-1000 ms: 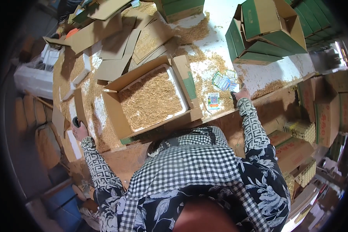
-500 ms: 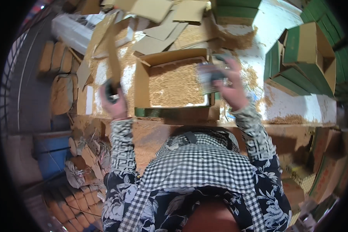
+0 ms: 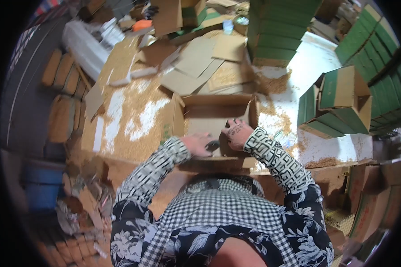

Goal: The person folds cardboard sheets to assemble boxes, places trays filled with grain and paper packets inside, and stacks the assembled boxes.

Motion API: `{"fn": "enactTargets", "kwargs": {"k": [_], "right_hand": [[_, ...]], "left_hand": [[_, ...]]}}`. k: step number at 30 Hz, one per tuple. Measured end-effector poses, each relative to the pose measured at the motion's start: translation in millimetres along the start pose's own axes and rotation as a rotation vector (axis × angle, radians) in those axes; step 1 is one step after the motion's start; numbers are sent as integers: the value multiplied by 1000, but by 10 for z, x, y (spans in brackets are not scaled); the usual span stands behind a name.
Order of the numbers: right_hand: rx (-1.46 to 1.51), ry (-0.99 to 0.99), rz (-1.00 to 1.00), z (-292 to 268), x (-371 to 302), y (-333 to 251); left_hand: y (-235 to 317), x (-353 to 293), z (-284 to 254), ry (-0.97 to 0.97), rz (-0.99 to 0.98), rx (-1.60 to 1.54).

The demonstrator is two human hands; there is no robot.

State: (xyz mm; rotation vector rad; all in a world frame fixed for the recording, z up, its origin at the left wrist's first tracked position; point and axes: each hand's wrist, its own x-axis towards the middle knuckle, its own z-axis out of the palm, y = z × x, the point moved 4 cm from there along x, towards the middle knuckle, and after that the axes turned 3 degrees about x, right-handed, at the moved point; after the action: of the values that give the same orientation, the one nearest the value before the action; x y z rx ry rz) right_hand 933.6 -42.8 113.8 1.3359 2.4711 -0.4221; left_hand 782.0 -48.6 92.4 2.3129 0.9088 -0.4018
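Note:
An open-topped cardboard box lies before me on the table. A flat brown cardboard sheet lies inside it, over the contents. My left hand reaches over the near left part of the box, palm down on the sheet. A dark, rounded patch shows at its thumb side, perhaps a thumb cover. My right hand rests near the box's right side, knuckles up, its fingers bent down toward the sheet. Their tips are partly hidden. Neither hand shows a thing lifted in it.
Loose tan granules cover much of the white table. Flat cardboard pieces lie behind the box. Tall green cartons stand at the back, and open green-and-brown boxes at the right. A blue bin sits lower left.
The cardboard piece from my left hand appears to lie in the box, covering the granules. Both hands have moved in over it; the blurred thing in my right hand is no longer visible.

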Motion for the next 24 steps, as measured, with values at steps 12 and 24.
{"fn": "enactTargets", "kwargs": {"k": [12, 24], "right_hand": [[691, 779, -21, 34, -558, 458], [1883, 1004, 278, 55, -1185, 973]], "left_hand": [[-1010, -22, 557, 691, -455, 51], [-858, 421, -112, 510, 91, -1129]]}}
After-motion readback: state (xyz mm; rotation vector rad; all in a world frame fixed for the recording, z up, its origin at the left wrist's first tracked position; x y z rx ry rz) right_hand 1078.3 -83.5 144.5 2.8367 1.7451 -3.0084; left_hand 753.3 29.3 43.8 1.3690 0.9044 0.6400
